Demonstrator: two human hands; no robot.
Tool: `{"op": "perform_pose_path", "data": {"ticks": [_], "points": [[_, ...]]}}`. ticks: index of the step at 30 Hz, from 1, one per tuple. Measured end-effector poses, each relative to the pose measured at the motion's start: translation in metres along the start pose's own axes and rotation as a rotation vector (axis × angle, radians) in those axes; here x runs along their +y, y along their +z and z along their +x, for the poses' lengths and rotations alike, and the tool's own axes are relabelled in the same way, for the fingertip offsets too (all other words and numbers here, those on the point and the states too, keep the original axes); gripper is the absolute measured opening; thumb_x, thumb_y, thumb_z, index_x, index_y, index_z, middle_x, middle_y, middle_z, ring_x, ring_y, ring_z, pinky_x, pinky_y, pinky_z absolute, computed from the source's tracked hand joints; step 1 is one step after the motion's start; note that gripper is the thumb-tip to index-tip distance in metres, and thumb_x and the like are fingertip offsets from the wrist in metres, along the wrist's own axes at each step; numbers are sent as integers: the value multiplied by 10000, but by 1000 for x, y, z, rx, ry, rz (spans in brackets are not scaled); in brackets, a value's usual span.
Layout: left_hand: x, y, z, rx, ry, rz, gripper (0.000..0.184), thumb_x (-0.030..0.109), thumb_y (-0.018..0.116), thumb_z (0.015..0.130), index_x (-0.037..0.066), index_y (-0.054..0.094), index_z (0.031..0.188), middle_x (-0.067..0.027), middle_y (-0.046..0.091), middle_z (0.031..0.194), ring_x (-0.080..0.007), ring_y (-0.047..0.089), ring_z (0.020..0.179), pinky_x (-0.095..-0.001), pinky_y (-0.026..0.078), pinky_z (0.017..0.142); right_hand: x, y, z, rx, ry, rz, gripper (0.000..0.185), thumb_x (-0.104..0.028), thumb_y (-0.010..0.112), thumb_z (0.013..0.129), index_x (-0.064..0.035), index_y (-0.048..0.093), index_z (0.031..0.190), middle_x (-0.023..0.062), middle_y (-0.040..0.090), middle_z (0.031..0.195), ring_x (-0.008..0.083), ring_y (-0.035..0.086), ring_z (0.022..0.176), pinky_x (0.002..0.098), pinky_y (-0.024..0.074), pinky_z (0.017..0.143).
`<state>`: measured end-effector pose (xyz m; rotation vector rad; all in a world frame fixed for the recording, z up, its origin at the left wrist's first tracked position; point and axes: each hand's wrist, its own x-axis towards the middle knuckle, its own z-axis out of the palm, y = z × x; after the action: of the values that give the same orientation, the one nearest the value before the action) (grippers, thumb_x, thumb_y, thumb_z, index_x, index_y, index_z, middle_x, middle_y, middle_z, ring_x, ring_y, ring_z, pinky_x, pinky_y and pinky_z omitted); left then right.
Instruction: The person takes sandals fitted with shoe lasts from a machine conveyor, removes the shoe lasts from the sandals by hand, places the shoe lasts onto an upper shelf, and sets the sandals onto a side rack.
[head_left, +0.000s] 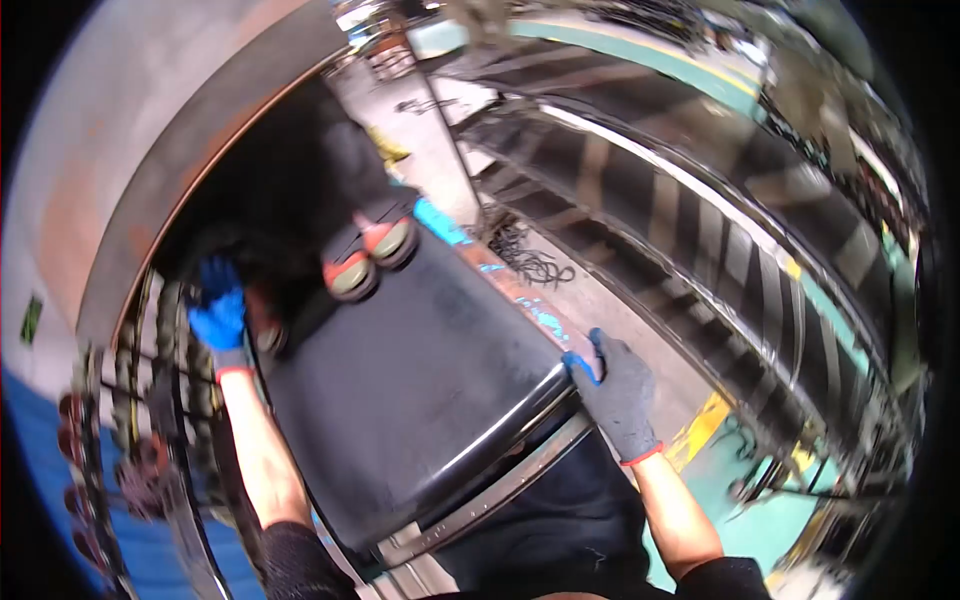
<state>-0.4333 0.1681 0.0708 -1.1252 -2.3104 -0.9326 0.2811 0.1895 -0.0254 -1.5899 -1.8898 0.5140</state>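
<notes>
My left hand (217, 305), in a glove with a blue coated palm, reaches to the left edge of a black belt-like surface (410, 370). Its fingers look spread, though motion blurs them. Close beside it is a dark reddish piece with a rounded end (268, 335), partly in shadow. Two red-and-olive shoe-like pieces, one nearer (348, 276) and one farther (390, 242), lie side by side on the black surface. At the surface's near right corner rests my right hand (618, 395), in a grey glove with blue fingertips, thumb and forefinger apart.
A large curved metal hood (190, 140) arches over a dark opening. Racks (150, 460) with reddish pieces stand at the left. Along the right runs a long dark multi-level conveyor or rack (650, 190). Black cables (535, 262) lie on the floor beside yellow markings (700, 428).
</notes>
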Motion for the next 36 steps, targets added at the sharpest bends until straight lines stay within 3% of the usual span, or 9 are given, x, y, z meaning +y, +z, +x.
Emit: {"op": "perform_pose_path", "data": {"ticks": [3, 8, 11, 16, 19, 21, 24, 33, 36], "points": [[-115, 73, 20, 79, 104, -44, 436, 330, 534, 1116, 45, 686, 1410, -223, 724, 1367, -361, 670, 1299, -447, 541, 1067, 9, 8, -1, 131, -62, 62, 496, -453, 780, 939, -80, 724, 1262, 180, 758, 1026, 393, 750, 887, 497, 586, 772], [83, 3, -99, -509, -434, 213, 670, 506, 779, 892, -62, 737, 1247, -143, 819, 997, -243, 758, 770, -444, 590, 701, 15, 5, 3, 176, -116, 69, 397, -454, 792, 927, -107, 705, 1101, 148, 729, 914, 379, 713, 787, 506, 557, 698], [7, -7, -149, -599, -237, 86, 876, 506, 866, 836, -25, 549, 1456, -196, 758, 1178, -291, 736, 1039, -440, 584, 878, 13, 7, 0, 74, -58, 49, 432, -473, 797, 914, -102, 693, 1110, 133, 731, 933, 371, 715, 843, 509, 552, 787], [115, -153, -278, -876, 81, -291, 1060, 195, 959, 759, 15, 402, 1643, -140, 579, 1564, -262, 570, 1418, -403, 433, 1223, -40, -23, 5, 147, -291, -41, 682, -529, 823, 862, -77, 635, 1337, 219, 693, 1244, 371, 684, 1105, 504, 506, 998], [117, -198, -300, -872, -279, -522, 1211, 10, 1020, 647, 15, 378, 1674, -148, 554, 1593, -247, 552, 1440, -406, 446, 1231, -103, 52, -19, -199, -632, 507, 900, -475, 844, 840, -33, 506, 1547, 292, 606, 1437, 423, 629, 1293, 517, 497, 1075], [178, -218, -332, -555, -248, -1099, 958, 243, 879, 887, 38, 383, 1680, -163, 514, 1633, -292, 535, 1472, -447, 447, 1236, -119, 65, -33, -513, -705, 751, 941, -393, 867, 826, -15, 466, 1587, 300, 640, 1407, 452, 640, 1295, 518, 504, 1094], [204, -199, -382, -316, -148, -1070, 903, 495, 704, 1012, 38, 334, 1698, -195, 408, 1713, -317, 407, 1577, -506, 341, 1298, -135, 35, -57, -816, -703, 932, 1112, -152, 930, 758, -48, 328, 1687, 276, 657, 1428, 453, 660, 1284, 485, 537, 1110], [258, -149, -375, -337, -349, -1630, 818, 533, 605, 1074, 46, 363, 1684, -176, 413, 1712, -287, 435, 1551, -454, 340, 1293, 8, -20, -167, -1254, -2, 1718, 883, -279, 826, 974, -15, 347, 1667, 202, 602, 1546, 328, 682, 1303, 452, 535, 1136], [286, -118, -363, -484, -361, -1775, 838, 564, 592, 1070, 38, 365, 1682, -177, 428, 1702, -297, 455, 1535, -458, 355, 1286, 66, -102, -221, -991, 344, 2091, 796, -331, 752, 1032, -1, 377, 1652, 228, 607, 1527, 345, 676, 1315, 491, 548, 1130]]}}
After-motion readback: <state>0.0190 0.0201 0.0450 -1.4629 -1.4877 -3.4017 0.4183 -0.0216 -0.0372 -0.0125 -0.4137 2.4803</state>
